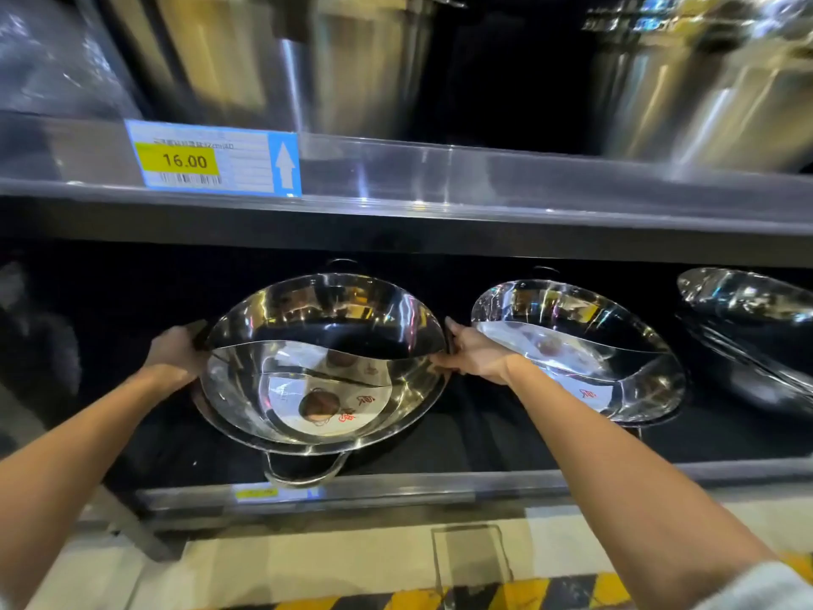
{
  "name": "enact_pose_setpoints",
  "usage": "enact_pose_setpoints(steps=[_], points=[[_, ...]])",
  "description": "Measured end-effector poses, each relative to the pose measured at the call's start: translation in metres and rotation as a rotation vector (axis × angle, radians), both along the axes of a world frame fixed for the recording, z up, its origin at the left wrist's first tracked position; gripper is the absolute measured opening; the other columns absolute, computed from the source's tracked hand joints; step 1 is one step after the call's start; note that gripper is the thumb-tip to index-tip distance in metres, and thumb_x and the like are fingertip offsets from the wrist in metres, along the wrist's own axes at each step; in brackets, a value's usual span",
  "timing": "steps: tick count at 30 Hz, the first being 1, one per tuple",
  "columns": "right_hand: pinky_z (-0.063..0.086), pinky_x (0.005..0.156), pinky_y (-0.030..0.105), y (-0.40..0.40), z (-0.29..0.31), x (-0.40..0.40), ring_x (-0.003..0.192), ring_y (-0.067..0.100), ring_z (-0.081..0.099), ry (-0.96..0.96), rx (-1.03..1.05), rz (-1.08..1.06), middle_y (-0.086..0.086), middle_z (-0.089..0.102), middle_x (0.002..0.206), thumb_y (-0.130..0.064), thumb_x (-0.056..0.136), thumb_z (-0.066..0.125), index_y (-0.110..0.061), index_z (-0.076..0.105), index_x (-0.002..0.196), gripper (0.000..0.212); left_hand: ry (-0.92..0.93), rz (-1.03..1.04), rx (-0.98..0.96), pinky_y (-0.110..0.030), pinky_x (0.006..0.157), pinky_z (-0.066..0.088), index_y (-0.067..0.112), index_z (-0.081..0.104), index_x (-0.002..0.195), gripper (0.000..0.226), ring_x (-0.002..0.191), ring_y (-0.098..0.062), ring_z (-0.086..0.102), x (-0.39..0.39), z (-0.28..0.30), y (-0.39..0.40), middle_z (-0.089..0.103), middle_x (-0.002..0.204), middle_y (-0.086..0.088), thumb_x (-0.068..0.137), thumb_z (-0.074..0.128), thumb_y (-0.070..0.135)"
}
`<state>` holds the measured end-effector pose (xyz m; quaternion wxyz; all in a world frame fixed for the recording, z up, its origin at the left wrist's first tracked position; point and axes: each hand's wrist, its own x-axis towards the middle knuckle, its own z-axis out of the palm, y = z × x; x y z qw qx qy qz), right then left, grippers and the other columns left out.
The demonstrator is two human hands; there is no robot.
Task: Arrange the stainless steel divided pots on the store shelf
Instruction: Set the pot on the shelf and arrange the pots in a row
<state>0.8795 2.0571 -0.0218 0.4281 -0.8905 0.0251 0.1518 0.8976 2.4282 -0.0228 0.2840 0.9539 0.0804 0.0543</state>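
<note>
Lower shelf (pixel 506 438), dark-lined, holds a row of stainless steel divided pots. The person has both hands on the leftmost one, the near pot (pixel 323 363). Left hand (pixel 176 352) wraps the left rim, fingers curled out of sight behind it; right hand (pixel 473 352) clasps the right rim, thumb on top. Both are closed on the rim at opposite sides, likely so the wide, shallow pot stays level and can be turned or slid without tipping.

The near pot appears to sit nested on another beneath it: a second rim and a loop handle (pixel 303 471) show at the front edge, overhanging the shelf lip. Its S-shaped divider runs side to side, and a paper label lies in the front compartment.

Just beside it to the right stands a second pot (pixel 576 350), tilted slightly toward the aisle, apart from the first. A third pot stack (pixel 748 310) lies further right, partly cut off.

Upper shelf carries tall steel stockpots (pixel 352 59) and a price tag (pixel 211 158) reading 16.00.

Judgement: the pot is being squared up or pushed back to line with its neighbours.
</note>
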Motion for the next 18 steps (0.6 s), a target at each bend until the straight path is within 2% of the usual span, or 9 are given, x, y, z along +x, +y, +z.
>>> enact_pose_setpoints(steps=[2,5,7,9,11,13,14,16,18], points=[[0.037,0.111,0.038,0.002,0.003,-0.002,0.129,0.028,0.046,-0.018,-0.026,-0.005,0.014,0.052,0.137,-0.013,0.087,0.064,-0.011,0.013,0.148,0.079,0.008,0.023,-0.01,-0.047,0.086,0.046,0.0,0.06,0.107,0.025,0.1,-0.044,0.058,-0.004,0.0,-0.004,0.066,0.107,-0.028,0.083,0.06,0.009],[0.04,0.106,0.036,0.006,0.006,-0.006,0.121,0.03,0.053,-0.056,-0.027,-0.026,0.015,0.06,0.123,-0.005,0.087,0.061,-0.008,0.037,0.135,0.053,0.048,0.041,-0.07,-0.043,0.083,0.046,0.003,0.059,0.109,0.027,0.1,-0.041,0.059,-0.005,0.001,-0.008,0.065,0.109,-0.025,0.083,0.06,0.01],[0.04,0.104,0.04,0.012,0.002,-0.011,0.119,0.034,0.053,-0.107,0.011,-0.087,0.018,0.06,0.116,0.001,0.086,0.059,-0.002,0.045,0.125,0.042,0.076,0.04,-0.132,-0.042,0.09,0.045,0.009,0.058,0.113,0.033,0.104,-0.038,0.057,-0.002,0.003,-0.006,0.064,0.114,-0.02,0.081,0.063,0.014],[0.042,0.101,0.04,0.015,-0.008,-0.017,0.116,0.034,0.055,-0.183,0.006,-0.153,0.022,0.061,0.117,0.0,0.085,0.061,-0.001,0.047,0.121,0.039,0.094,0.031,-0.212,-0.042,0.099,0.041,0.01,0.057,0.117,0.039,0.11,-0.036,0.055,0.006,0.003,-0.004,0.062,0.119,-0.017,0.08,0.065,0.014],[0.044,0.097,0.038,0.017,-0.016,-0.027,0.112,0.028,0.057,-0.205,0.091,-0.2,0.02,0.062,0.121,-0.002,0.085,0.062,-0.004,0.046,0.126,0.044,0.104,0.075,-0.335,-0.043,0.107,0.038,0.004,0.051,0.123,0.046,0.117,-0.036,0.052,0.012,0.002,-0.004,0.058,0.127,-0.02,0.08,0.065,0.013],[0.046,0.083,0.027,0.017,-0.019,-0.033,0.104,0.019,0.054,-0.176,0.222,-0.221,0.018,0.06,0.125,-0.004,0.087,0.06,-0.007,0.04,0.133,0.05,0.092,0.156,-0.3,-0.046,0.103,0.04,0.001,0.049,0.125,0.047,0.117,-0.04,0.051,0.004,0.006,-0.007,0.055,0.128,-0.025,0.083,0.062,0.017],[0.044,0.074,0.024,0.017,-0.018,-0.035,0.097,0.018,0.054,-0.17,0.233,-0.227,0.015,0.063,0.118,-0.007,0.088,0.06,-0.01,0.039,0.133,0.049,0.064,0.203,-0.253,-0.048,0.1,0.041,0.001,0.048,0.126,0.046,0.117,-0.044,0.05,-0.007,0.007,-0.009,0.053,0.129,-0.028,0.084,0.059,0.017],[0.048,0.065,0.03,0.02,-0.017,-0.038,0.081,0.02,0.058,-0.173,0.212,-0.254,0.016,0.066,0.099,-0.015,0.09,0.058,-0.015,0.043,0.125,0.038,-0.05,0.233,-0.224,-0.051,0.103,0.037,0.001,0.038,0.132,0.051,0.121,-0.048,0.042,-0.045,0.006,-0.017,0.041,0.135,-0.033,0.086,0.055,0.014],[0.052,0.062,0.036,0.026,-0.016,-0.042,0.07,0.024,0.059,-0.163,0.187,-0.294,0.024,0.066,0.096,-0.016,0.092,0.056,-0.012,0.046,0.12,0.03,-0.176,0.224,-0.19,-0.052,0.109,0.031,0.0,0.031,0.136,0.056,0.127,-0.045,0.035,-0.1,-0.004,-0.03,0.033,0.14,-0.032,0.087,0.055,0.014]])
